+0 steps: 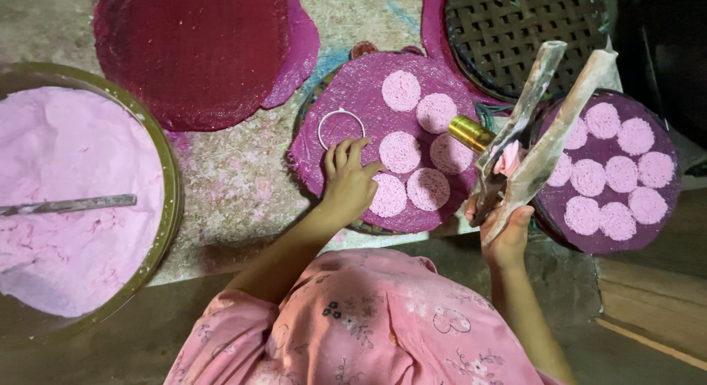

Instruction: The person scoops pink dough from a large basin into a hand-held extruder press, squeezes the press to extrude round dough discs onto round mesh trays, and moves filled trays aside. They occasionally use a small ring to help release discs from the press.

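Resting: my left hand [348, 180] lay flat on the purple cloth [346, 101] of the middle tray, fingers [345, 151] spread and gripping nothing.
Ring: a thin metal ring [341, 128] sat on that cloth just above my fingertips; I could not tell whether they touched it.
Right hand: my right hand [507, 234] was closed around the lower ends of two long, crusted sticks [549, 131], which rose up and to the right, spreading apart like tongs.
Between sticks: a small pink lump [508, 161] showed between them, near a gold tube [471, 133] that pointed toward the middle tray.
Discs, middle: seven pale pink discs [400, 152] lay on the cloth to the right of my left hand, the nearest one just beside my thumb.
Discs, right: a second purple tray [549, 208] stood past the sticks, filled with more pink rounds [620, 180] packed close together.
Bowl: at far left stood a wide bowl [171, 182] of pink powder [74, 157], with a flat stick [70, 205] lying across it.
Red cloth: a dark red round [195, 50] lay above, between the bowl and the middle tray.
Basket: a woven basket [515, 28] stood at the top, above both trays.
Floor: the floor [236, 179] between the bowl and the trays was dusted with pink specks.
Clothing: my pink flowered top [368, 319] filled the bottom of the view.
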`<state>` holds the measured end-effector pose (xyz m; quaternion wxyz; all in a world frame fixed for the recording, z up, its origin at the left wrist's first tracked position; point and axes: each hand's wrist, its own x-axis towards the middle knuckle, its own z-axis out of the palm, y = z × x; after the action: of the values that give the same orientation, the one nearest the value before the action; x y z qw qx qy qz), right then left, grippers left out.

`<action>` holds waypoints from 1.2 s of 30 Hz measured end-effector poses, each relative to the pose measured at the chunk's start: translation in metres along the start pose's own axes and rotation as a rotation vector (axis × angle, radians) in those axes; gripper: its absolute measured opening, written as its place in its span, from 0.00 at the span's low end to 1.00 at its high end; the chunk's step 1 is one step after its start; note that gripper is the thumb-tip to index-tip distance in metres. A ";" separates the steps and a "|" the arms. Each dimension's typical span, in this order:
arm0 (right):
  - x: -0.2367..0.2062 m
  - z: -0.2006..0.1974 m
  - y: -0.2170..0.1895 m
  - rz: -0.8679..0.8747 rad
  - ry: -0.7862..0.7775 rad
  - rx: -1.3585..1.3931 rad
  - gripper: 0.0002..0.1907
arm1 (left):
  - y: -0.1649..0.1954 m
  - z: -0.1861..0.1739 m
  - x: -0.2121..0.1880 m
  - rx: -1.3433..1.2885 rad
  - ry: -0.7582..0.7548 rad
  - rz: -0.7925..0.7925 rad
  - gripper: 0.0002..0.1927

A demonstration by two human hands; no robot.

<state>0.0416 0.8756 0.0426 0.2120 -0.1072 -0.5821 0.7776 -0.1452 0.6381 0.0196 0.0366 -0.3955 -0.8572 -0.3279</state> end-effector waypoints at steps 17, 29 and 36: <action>0.011 -0.004 -0.002 0.046 0.016 -0.028 0.48 | -0.071 -0.018 0.057 0.050 -0.200 -0.274 0.59; 0.039 -0.008 0.009 0.147 -0.085 -0.231 0.47 | -0.071 -0.001 0.096 -0.193 -0.145 -0.192 0.64; 0.131 0.017 -0.020 0.780 -0.443 -0.405 0.37 | -0.060 -0.033 0.139 -2.191 -0.062 -0.075 0.53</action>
<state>-0.0778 0.9248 0.0771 -0.2492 -0.1882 -0.6691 0.6743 -0.2895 0.6811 0.0583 -0.3661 -0.1953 -0.1128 -0.9028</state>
